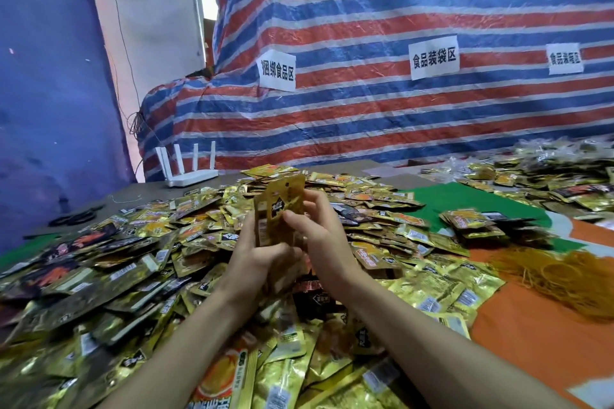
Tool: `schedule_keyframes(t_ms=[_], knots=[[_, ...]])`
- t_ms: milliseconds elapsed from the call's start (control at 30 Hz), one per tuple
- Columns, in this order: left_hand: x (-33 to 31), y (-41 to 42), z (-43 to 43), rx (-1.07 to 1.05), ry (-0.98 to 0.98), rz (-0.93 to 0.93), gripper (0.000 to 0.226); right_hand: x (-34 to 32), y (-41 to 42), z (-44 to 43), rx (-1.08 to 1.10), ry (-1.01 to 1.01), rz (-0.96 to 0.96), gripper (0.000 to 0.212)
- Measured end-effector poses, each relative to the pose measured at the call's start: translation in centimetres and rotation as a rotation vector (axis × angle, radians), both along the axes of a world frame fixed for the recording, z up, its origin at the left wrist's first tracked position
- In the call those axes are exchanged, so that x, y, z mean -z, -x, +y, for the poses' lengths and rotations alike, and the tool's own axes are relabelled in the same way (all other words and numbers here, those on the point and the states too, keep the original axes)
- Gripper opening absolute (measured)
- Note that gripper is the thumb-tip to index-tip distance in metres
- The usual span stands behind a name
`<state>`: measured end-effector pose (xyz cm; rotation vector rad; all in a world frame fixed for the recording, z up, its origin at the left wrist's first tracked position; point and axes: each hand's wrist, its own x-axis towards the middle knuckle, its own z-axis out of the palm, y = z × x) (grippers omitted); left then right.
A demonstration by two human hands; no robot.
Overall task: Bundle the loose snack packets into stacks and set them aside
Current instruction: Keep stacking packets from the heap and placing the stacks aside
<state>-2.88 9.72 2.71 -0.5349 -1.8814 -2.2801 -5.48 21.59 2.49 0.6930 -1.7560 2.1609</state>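
Head view: left hand point(254, 254) and right hand point(320, 237) grip packet stack point(280, 206) (base hidden).

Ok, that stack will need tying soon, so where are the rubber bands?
In the head view the rubber bands lie heaped on the orange cloth at the right, beside the loose packets and right of the right hand.

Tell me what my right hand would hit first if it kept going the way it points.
The upright stack of gold foil snack packets: your right hand points up and left and is pinching its near edge, while your left hand grips it from the other side.
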Motion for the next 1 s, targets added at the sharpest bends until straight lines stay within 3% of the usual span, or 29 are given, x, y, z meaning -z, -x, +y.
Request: schedule_keyframes(t_ms=[100, 167, 233, 400, 600, 700, 867, 1000], knots=[[0.2, 0.4, -0.1, 0.041, -0.043, -0.003, 0.040, 0.2, -0.1, -0.4, 0.014, -0.023, 0.010, 0.051], [0.3, 0.5, -0.3, -0.011, 0.099, 0.072, 0.031, 0.3, -0.2, -0.9, 0.006, -0.059, 0.017, 0.054], [0.4, 0.6, -0.4, -0.073, 0.252, 0.179, 0.035, 0.2, -0.4, -1.1, 0.001, -0.061, 0.029, 0.055], [0.2, 0.7, 0.0, -0.178, 0.206, 0.260, 0.030, 0.1, -1.6, -1.0, 0.179, -0.189, 0.106, 0.064], [0.5, 0.8, -1.2, -0.210, 0.257, 0.266, 0.042, -1.9, -1.8, 1.6, 0.452, -0.512, 0.160, 0.038], [0.5, 0.5, -1.5, -0.181, 0.367, 0.324, 0.027, -3.1, -2.3, 4.6, 0.562, -0.644, 0.159, 0.028], [0.3, -0.1, -1.0, -0.124, 0.459, 0.346, 0.031, -4.9, -2.5, 13.6, 0.775, -1.083, -0.170, 0.018], [0.6, 0.3, -1.0, -0.085, 0.475, 0.328, 0.046, -5.8, -3.6, 21.6, 0.922, -1.411, -0.399, 0.007]])
